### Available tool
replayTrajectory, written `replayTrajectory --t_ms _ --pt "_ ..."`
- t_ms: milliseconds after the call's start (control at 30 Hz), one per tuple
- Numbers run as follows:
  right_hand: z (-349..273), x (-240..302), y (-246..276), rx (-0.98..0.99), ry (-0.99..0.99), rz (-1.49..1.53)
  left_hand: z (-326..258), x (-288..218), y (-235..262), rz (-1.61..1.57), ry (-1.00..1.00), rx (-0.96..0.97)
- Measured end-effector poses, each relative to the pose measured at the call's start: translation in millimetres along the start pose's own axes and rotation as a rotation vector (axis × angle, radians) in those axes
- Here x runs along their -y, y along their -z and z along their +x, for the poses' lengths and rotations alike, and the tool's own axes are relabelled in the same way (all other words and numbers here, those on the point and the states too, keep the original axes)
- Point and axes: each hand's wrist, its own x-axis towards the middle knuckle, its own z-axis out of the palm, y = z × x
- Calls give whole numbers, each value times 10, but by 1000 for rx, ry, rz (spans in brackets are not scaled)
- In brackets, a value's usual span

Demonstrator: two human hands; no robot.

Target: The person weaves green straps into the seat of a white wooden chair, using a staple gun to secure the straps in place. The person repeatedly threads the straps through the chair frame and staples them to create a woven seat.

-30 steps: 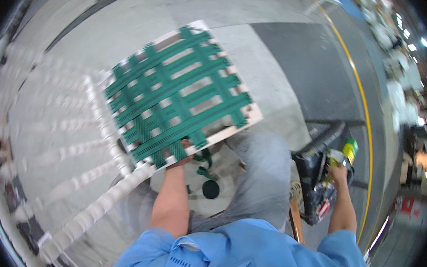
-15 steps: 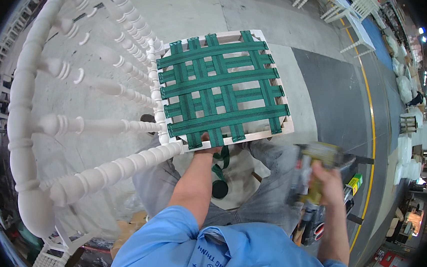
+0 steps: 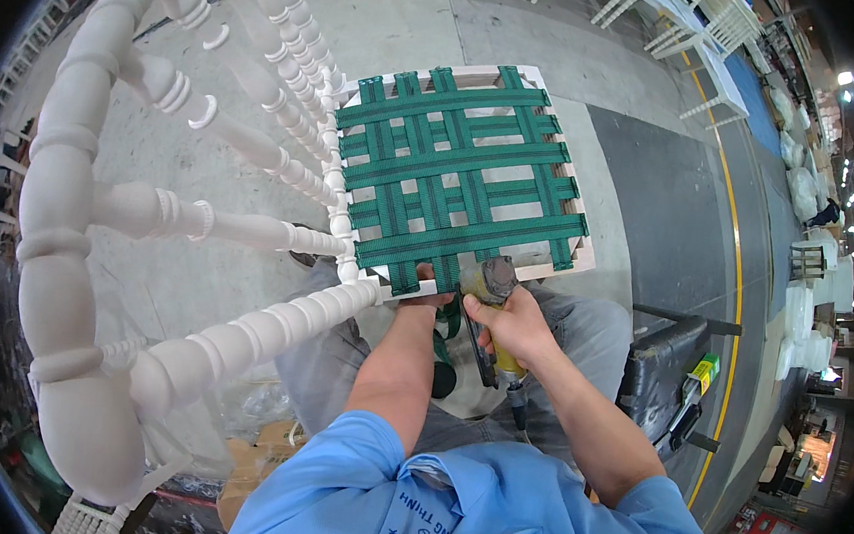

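A white chair frame stands before me, its seat woven with green webbing straps. At the near rail my left hand grips the webbing there; its fingers are partly hidden by the rail and straps. A loose length of green webbing hangs below that hand, between my knees. Closed around the handle of a yellow staple gun is my right hand. The tool's nose is at the near edge of the seat, beside my left hand, and a hose hangs from its lower end.
Turned white spindles and the chair's back rise on the left. On the right stands a black padded stool with a green-and-yellow box on it. White furniture stands at the far right; a cardboard piece lies lower left.
My right hand has brought the staple gun from the right, by the stool, to the near seat rail. My left hand stays at the rail. The chair appears slightly shifted right in view.
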Motion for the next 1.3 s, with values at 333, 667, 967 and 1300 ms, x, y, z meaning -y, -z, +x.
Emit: replayTrajectory --t_ms 333,667,967,1300 --pt "-56 10 -84 15 39 -12 5 19 4 -69 31 35" --pt "-84 15 -253 28 44 -45 8 -27 -52 -69 23 44" --pt "-542 36 331 -80 112 142 -306 53 -90 125 81 -27" --pt "-1105 -7 881 -121 288 210 -1053 225 -51 2056 -217 -393"
